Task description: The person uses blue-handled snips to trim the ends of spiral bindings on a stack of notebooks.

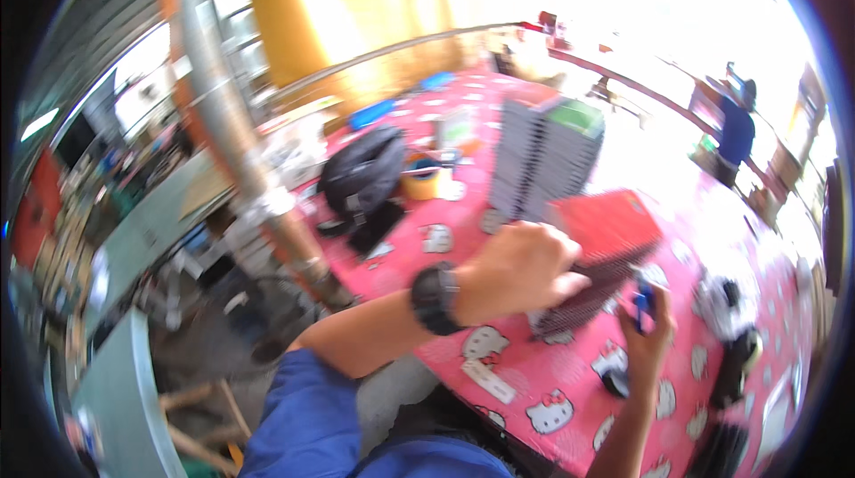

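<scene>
My left hand (521, 271), with a black watch on its wrist, is at the near left side of a red-topped stack (610, 224). Its fingers are curled in and partly hidden, so whatever they hold does not show. To the right of that stack, my right hand (646, 331) grips a small blue object (641, 302) between thumb and fingers; blur hides its exact kind. Behind stand tall grey stacks (521, 157) of thin layered pieces, one with a green top (577, 117). A small dark round thing (614, 382) lies by my right wrist.
A pink cartoon-print cloth (552, 371) covers the table. On it sit a black bag (363, 171), a yellow cup (420, 182), a clear plastic roll (726, 300) and a dark bottle (737, 367). A pole (227, 113) rises at left. Another person (735, 130) stands far right.
</scene>
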The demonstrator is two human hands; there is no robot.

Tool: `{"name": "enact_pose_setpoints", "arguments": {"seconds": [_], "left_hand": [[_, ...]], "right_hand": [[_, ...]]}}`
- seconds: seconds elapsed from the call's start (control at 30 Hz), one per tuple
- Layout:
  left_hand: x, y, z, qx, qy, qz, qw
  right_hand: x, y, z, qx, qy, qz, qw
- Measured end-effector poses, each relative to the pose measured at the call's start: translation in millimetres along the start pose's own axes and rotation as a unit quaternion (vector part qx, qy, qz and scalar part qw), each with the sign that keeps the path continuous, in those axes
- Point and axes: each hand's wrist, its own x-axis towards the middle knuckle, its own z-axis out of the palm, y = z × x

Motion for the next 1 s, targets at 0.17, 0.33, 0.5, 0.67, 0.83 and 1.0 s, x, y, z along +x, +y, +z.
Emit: {"name": "enact_pose_setpoints", "arguments": {"seconds": [0.17,0.33,0.5,0.67,0.83,1.0], "left_hand": [[11.3,3.1,4.3,-0.079,-0.013,-0.010,0.997],[16.6,14.8,0.7,-0.074,-0.042,-0.002,0.996],[11.6,14.2,-1.4,-0.043,-0.017,-0.002,0.999],[11.0,12.9,-1.3,-0.029,-0.033,-0.008,0.999],[10.7,12.1,-1.0,-0.038,-0.037,-0.024,0.998],[8.2,18.0,-3.2,-0.116,-0.045,-0.080,0.989]], "right_hand": [[4.2,-27.1,-10.1,-0.019,-0.028,0.018,0.999],[-6.0,-32.7,-12.7,-0.085,-0.019,-0.046,0.995],[-11.4,-41.9,-3.3,-0.094,-0.009,-0.043,0.995],[-10.9,-46.8,-2.3,-0.088,-0.014,-0.023,0.996],[-12.3,-44.3,-5.6,-0.054,-0.075,0.052,0.994],[-13.4,-38.3,0.5,-0.125,0.061,-0.084,0.987]]}}
